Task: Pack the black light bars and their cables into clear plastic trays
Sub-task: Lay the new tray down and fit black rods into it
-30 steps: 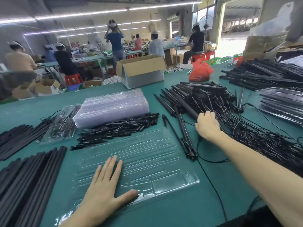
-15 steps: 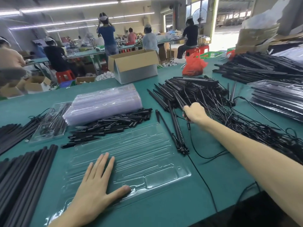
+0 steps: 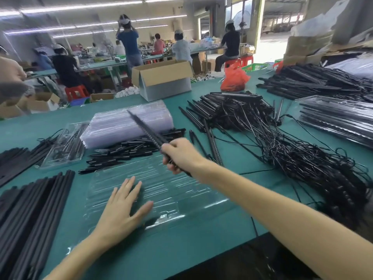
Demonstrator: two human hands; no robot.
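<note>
A clear plastic tray (image 3: pixel 181 195) lies on the green table in front of me. My left hand (image 3: pixel 123 211) rests flat on its near left part, fingers straight. My right hand (image 3: pixel 178 154) grips a black light bar (image 3: pixel 146 130) near its lower end and holds it above the tray, the bar pointing up and to the left. A big heap of light bars with tangled cables (image 3: pixel 272 142) lies to the right of the tray.
A stack of clear trays (image 3: pixel 125 126) and a pile of small black parts (image 3: pixel 125 150) lie behind the tray. Black strips (image 3: pixel 32 217) lie at the left. Filled trays (image 3: pixel 339 118) and more bars (image 3: pixel 314 81) are at the right; a cardboard box (image 3: pixel 163 79) stands behind. People work at far tables.
My right hand has taken one light bar out of the heap at the right and carried it left, over the tray. My left hand stays flat on the tray.
</note>
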